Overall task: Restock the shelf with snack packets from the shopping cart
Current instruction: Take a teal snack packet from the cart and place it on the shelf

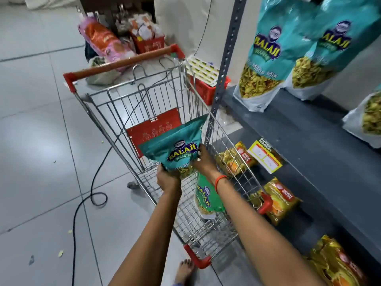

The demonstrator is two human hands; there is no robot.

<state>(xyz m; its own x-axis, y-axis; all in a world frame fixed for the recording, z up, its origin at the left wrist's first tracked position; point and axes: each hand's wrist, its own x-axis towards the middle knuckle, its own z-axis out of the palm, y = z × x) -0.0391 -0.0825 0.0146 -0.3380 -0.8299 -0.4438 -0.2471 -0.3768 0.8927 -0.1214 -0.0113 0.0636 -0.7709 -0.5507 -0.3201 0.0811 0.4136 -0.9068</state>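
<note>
Snack packet (175,149), the teal Balaji one, is up inside the shopping cart (115,112) right now, held between both hands over the wire basket, tilted with its top toward the far end. Left hand (166,177) is clamped on the bottom corner from underneath, right hand (203,161) is pressed on the right edge with fingers wrapped around it, so both are closed on the same bag. One more green packet (206,200) is lying on the cart floor under the right forearm. The shelf (288,124) sits just to the right, with two matching teal bags (268,58) already standing on it and open space beside them. Things I'd worry about: the bag has to clear the cart's right rim and that perforated upright post (226,58), and a corner could snag on the wire on the way over. These pouches look puffy and slick too, so a bottom-corner hold might let it flop or slip. Also it could knock over the ones already standing if it goes in tight. And that black cable (90,193) on the floor is near the feet, so tripping is possible.
</note>
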